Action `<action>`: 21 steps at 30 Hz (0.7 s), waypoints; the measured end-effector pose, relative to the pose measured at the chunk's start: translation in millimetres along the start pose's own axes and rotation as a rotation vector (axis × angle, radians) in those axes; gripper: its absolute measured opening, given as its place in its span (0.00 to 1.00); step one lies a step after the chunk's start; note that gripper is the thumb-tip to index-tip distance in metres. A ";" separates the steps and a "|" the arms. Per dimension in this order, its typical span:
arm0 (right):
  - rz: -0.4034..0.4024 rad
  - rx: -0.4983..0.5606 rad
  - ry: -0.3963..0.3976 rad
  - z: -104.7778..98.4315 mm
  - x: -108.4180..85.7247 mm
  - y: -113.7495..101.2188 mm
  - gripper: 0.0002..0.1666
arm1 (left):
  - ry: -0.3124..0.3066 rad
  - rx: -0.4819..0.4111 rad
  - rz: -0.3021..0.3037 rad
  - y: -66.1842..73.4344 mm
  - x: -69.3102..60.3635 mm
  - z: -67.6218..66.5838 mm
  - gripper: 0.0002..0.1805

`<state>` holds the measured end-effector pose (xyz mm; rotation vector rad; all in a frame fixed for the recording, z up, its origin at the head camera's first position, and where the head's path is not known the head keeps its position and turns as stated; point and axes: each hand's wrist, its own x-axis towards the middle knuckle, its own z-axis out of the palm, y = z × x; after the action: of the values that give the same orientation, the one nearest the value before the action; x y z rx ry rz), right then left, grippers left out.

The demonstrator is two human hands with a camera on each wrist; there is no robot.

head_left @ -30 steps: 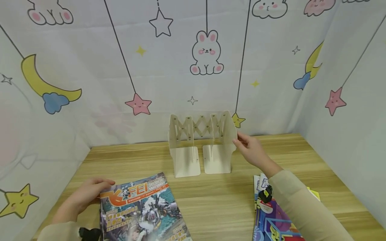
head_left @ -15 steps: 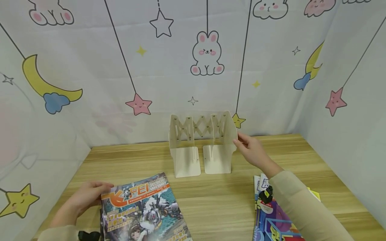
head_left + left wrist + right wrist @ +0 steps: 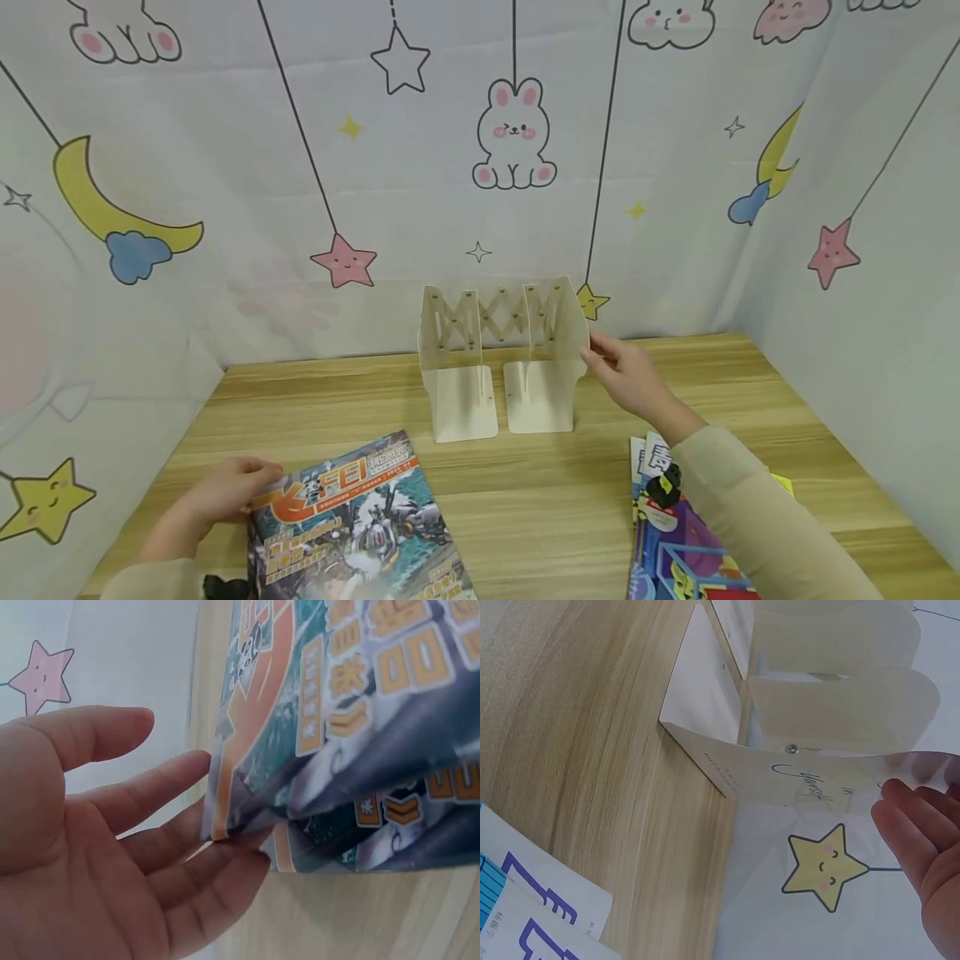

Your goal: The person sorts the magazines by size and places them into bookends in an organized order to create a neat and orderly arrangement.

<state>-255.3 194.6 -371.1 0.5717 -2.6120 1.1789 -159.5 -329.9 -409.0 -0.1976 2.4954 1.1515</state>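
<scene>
A cream metal expanding bookend point(image 3: 502, 358) with criss-cross struts stands upright at the back of the table. My right hand point(image 3: 630, 375) touches the outer face of its right end panel; in the right wrist view the fingers point(image 3: 911, 814) lie along that panel, not curled round it. At the front left lies a stack of magazines point(image 3: 360, 525), the top one with an orange "KFEI" title. My left hand point(image 3: 217, 504) is at their upper left corner. The left wrist view shows its fingers point(image 3: 217, 889) at the lifted corner of the top magazine point(image 3: 277, 750), thumb apart.
More magazines point(image 3: 682, 542) in purple and blue lie at the front right, partly under my right sleeve point(image 3: 757, 508). A white curtain point(image 3: 420, 183) with cartoon prints rises behind the wooden table point(image 3: 540, 500) and at both sides.
My left hand has shifted slightly down at the magazine's corner. My right hand and the bookend have stayed in place.
</scene>
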 end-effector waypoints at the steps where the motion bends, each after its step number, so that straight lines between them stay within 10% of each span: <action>1: -0.002 0.002 0.000 0.0 -0.2 0.0 0.29 | -0.001 0.019 0.004 -1.0 1.4 0.2 0.28; 4: -0.010 0.006 -0.001 -0.2 -0.5 -0.3 0.29 | -0.011 0.071 0.030 -12.6 11.5 0.0 0.28; 21: -0.007 -0.017 -0.020 -6.1 -2.8 -5.0 0.27 | 0.024 0.209 0.059 17.0 -3.4 14.9 0.19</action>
<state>-250.4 196.9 -364.7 0.5919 -2.6317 1.1537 -156.9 -307.7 -404.5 -0.0819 2.6366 0.9054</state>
